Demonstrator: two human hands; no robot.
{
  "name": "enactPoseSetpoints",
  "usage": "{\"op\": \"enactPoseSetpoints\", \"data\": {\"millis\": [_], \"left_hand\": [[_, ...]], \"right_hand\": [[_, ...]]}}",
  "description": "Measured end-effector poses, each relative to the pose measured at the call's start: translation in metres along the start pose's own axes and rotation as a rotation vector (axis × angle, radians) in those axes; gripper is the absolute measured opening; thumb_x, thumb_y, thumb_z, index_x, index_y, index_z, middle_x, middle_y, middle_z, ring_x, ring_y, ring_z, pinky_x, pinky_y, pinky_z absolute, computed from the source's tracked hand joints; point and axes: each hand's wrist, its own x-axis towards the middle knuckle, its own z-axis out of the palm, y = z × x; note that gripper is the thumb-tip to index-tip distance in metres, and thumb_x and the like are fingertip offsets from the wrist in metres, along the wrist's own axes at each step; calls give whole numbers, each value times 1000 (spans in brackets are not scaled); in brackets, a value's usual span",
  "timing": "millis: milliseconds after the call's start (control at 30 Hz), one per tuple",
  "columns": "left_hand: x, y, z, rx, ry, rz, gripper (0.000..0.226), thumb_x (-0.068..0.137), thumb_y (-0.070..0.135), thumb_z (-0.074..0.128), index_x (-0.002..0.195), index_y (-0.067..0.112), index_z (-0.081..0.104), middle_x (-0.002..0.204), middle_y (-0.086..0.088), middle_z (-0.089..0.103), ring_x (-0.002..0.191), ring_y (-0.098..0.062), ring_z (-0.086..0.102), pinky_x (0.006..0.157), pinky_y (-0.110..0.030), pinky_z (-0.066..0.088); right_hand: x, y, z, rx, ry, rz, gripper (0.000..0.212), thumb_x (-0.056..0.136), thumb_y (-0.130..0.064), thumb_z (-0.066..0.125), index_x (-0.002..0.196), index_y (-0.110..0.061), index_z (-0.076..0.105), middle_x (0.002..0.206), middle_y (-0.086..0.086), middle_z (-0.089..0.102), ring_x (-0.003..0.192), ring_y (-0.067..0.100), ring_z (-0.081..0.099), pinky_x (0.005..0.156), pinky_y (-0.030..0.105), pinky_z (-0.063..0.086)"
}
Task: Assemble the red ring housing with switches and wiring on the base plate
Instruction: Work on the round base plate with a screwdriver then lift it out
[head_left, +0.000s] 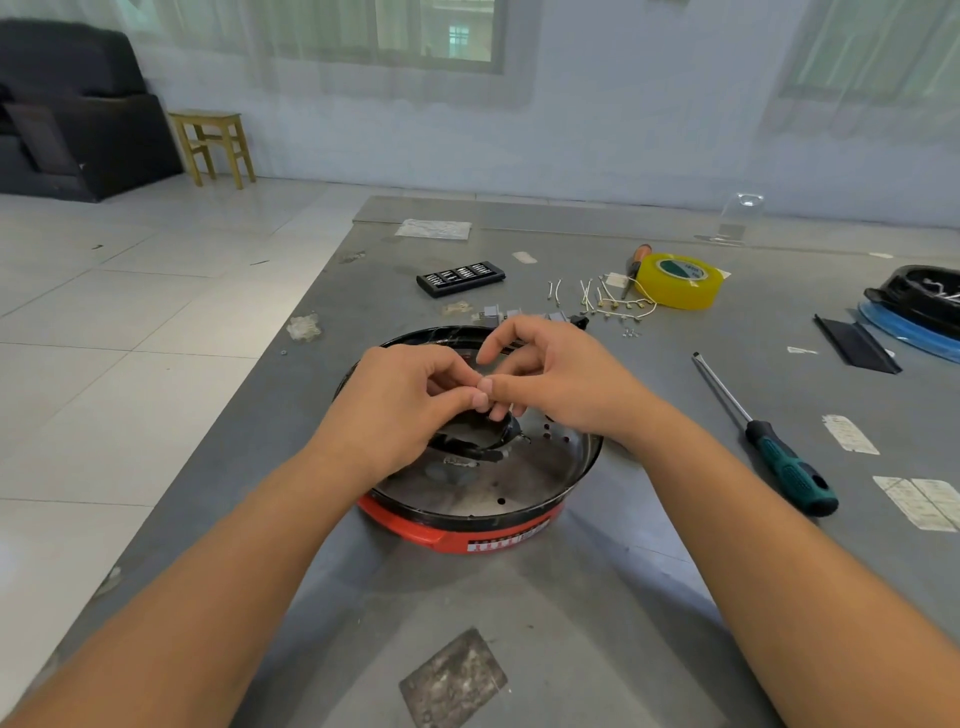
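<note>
Head view: both hands met over the middle of the round assembly on the grey table (597, 597).
Left hand (410, 410): fingers curled, thumb and forefinger pinching something too small to identify.
Right hand (556, 379): fingers curled, fingertips touching the left thumb tip at the same pinch; forefinger raised.
Red ring housing (467, 538): directly below the fingers, lying flat; only its near red edge showed, with a striped label.
Base plate (498, 483): shiny metal dish with small holes and a black rim, seated in the housing.
Black centre part (478, 439): just under the fingertips; shape unclear.
Switches (519, 313): grey, beyond the fingers.
Wire leads (602, 299): beyond the right fingers.
Screwdriver (769, 441): right of the right hand, tip pointing away.
</note>
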Motion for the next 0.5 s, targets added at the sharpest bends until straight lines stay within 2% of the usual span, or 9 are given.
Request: {"op": "enactPoseSetpoints", "data": {"millis": [100,233,267,333,367,433,467,500], "left_hand": [[0,1,1,25,4,-8,10,87,31,84,85,38,78,76,22,73,78,2,69,73,-19,56],[0,3,3,32,-15,-3,16,88,30,83,80,40,74,74,21,72,77,0,68,73,-20,55],[0,3,3,31,-18,-4,15,88,29,83,80,38,75,73,20,72,76,1,68,73,-21,55],[0,5,3,25,-29,-16,14,89,28,83,80,37,76,74,21,72,76,3,68,74,-20,56],[0,5,2,31,-35,-22,15,89,28,83,80,38,75,75,22,72,77,4,68,74,-19,56],[0,7,2,40,-50,-33,16,89,28,82,79,38,75,76,20,73,78,5,68,77,-19,57],[-1,8,1,37,-58,-40,16,89,28,82,80,38,75,77,20,74,78,5,69,78,-19,58],[-1,9,1,33,-65,-48,15,90,27,82,80,38,75,78,19,74,78,5,69,78,-20,59]], "right_hand": [[0,0,0,28,-29,1,19,94,-15,74,109,-14,63,80,2,79,73,16,77,67,21,57],[-2,-4,-10,1,-81,11,13,96,-18,71,108,-17,67,84,3,79,77,16,76,69,23,58],[-3,-5,-17,13,-44,11,10,97,-17,69,108,-18,68,86,2,79,79,16,76,70,24,59],[-3,-3,-32,14,130,32,8,100,-17,64,104,-18,70,87,-2,79,80,14,75,73,27,61],[-3,1,-40,-59,253,66,8,100,-17,62,101,-20,70,85,-3,78,79,13,74,75,30,61],[-3,12,-55,-396,441,189,11,101,-22,58,100,-22,68,87,-4,76,84,17,72,81,39,61],[-3,18,-60,-598,438,279,12,101,-26,55,104,-24,66,95,-3,75,89,21,69,83,43,60],[-4,24,-64,-749,367,379,13,102,-28,54,107,-24,65,104,0,73,95,23,66,86,44,58]]}}
